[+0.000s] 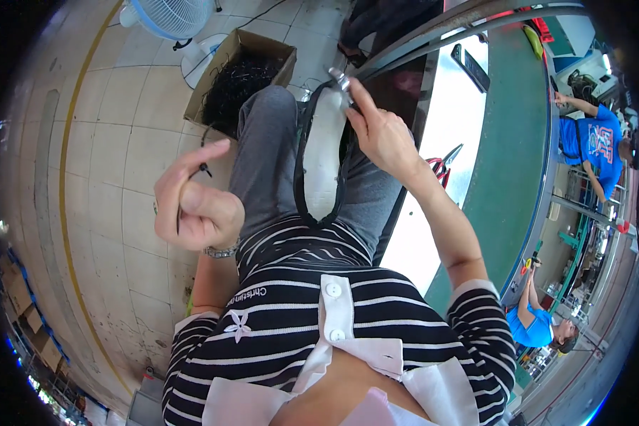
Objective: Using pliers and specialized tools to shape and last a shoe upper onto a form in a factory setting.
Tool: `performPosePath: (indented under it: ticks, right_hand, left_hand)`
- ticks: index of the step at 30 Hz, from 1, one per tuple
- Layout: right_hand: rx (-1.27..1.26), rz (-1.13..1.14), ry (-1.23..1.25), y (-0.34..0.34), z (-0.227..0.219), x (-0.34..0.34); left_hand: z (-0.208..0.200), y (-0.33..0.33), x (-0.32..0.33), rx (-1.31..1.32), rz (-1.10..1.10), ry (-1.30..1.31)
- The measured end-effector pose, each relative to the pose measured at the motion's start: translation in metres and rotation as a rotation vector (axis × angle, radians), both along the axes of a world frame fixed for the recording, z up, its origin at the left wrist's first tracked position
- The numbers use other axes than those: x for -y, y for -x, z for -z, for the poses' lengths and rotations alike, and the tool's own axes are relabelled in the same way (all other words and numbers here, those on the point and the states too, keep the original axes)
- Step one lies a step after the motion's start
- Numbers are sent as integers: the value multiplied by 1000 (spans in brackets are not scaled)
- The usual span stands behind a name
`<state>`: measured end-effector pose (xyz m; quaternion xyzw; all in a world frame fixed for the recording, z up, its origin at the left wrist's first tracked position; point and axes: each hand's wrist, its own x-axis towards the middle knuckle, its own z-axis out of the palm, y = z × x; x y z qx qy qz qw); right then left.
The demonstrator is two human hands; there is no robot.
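Note:
Across my thighs lies a long oval piece with a pale inside and a raised black rim. My right hand is at its far end, closed with index finger and thumb on a small shiny metal tool; its exact kind is unclear. Off to the left, my left hand is raised with the index finger stretched out and the other fingers curled. A thin black strip with a small thick end sticks out of it.
An open cardboard box holding many thin black strands stands beyond my left knee, near a fan. On the right bench lie red-handled cutters and a dark flat object. Two people in blue work farther right.

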<state>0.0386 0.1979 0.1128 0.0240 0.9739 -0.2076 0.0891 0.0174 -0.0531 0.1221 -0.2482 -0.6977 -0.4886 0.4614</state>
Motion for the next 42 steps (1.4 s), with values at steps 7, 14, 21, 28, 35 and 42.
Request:
performPosePath:
  ticks: [7, 14, 21, 28, 35, 42]
  right_hand:
    - [-241, 65, 198, -4, -9, 13]
    - [-16, 128, 247, -13, -12, 9]
    - [-167, 593, 756, -95, 8, 0]
    - [-284, 933, 943, -143, 30, -22]
    - [-101, 849, 789, -148, 11, -32]
    - [16, 854, 1217, -135, -3, -28]
  left_hand:
    - [32, 36, 18, 206, -46, 41]
    - [96, 113, 17, 701, -76, 593]
    - [66, 45, -34, 322, 394, 564]
    - [70, 0, -147, 202, 780, 803]
    - [77, 93, -204, 569, 1068, 973]
    - [71, 88, -213, 507, 1050, 975]
